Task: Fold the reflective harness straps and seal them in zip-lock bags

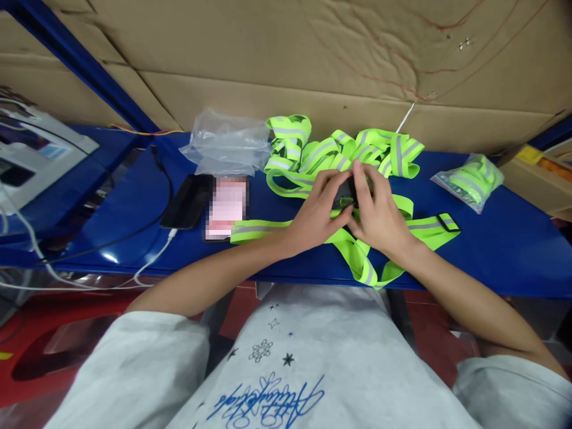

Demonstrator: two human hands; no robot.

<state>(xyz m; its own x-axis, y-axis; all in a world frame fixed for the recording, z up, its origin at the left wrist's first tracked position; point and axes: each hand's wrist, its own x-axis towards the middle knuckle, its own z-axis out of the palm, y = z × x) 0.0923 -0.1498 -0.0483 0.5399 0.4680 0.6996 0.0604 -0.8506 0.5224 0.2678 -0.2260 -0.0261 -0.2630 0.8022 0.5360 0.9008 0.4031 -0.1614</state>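
My left hand [318, 211] and my right hand [379, 208] meet over a neon-yellow reflective strap harness [357, 256] spread on the blue table [513, 238]. Both hands pinch a small black buckle [345, 192] on the strap, fingers curled around it. One strap end runs left [254, 229] toward a phone; another ends in a black ring [448, 222] at the right. A heap of more neon straps [322, 152] lies just behind my hands.
Empty clear plastic bags [226, 143] lie at the back left. A dark phone [185, 202] with a white cable and a second phone, blurred pink [227, 207], sit left of the straps. A bagged strap set [469, 179] rests at right. Cardboard lines the back wall.
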